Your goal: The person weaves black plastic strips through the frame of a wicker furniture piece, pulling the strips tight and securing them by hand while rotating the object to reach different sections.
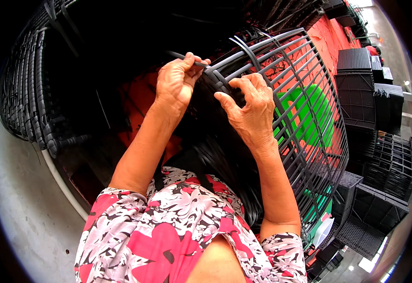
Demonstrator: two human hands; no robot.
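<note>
Floral cloth in red, white and black fills the foreground as a person in a short-sleeved shirt point(168, 236) works with two bare hands on a dark barred frame point(281, 36). Held out ahead of the body, the frame slopes away to the right, its near corner between the hands. Thumb and fingers of the left hand point(177, 85) pinch a thin dark strip point(199, 62) at that corner; the strip's far end fades into black shadow. The right hand point(250, 106) curves close beside the same corner, thumb and forefinger a narrow gap apart; whether they grip anything against the dark material cannot be told. Loose strip ends point(246, 47) rise over the upper rim. Bars partly cover a bright green object point(316, 111), its full shape unclear. Deep shadow swallows the frame's underside. At left, a dark woven piece point(31, 85) is partly lost in darkness; at right, stacked dark boxes point(356, 94) crowd toward the blackened lens edge.
</note>
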